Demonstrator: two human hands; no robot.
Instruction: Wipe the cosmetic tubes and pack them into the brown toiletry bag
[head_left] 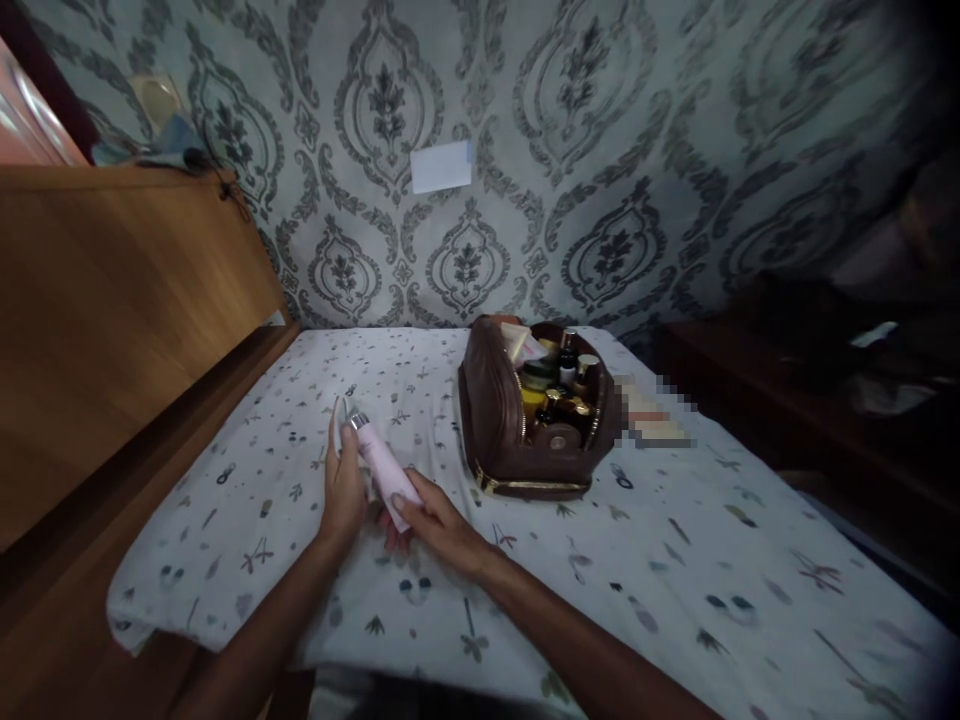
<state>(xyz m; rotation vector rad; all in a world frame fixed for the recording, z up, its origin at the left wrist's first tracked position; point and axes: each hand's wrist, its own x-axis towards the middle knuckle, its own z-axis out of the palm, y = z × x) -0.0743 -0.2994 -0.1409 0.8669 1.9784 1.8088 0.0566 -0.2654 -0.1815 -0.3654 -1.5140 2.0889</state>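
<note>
Poss. pink tube point(384, 465) slips if R hand point(442, 520), pinching its base, loosens, w/ L hand point(345, 490) part-curled at its 11 o'clock end, hold unclear.

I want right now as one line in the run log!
right hand: holds pink tube | left hand: at tube's silver end | brown bag: open, bottles inside

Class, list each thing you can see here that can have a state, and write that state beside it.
Pink tube: in hand, slanted, silver end away; whether sealed is unclear.
Right hand: closed around the tube's lower end.
Left hand: at the silver end; grip unclear.
Brown bag: upright, unzipped, holding containers.
Printed cloth: spread out, slightly creased.
</note>
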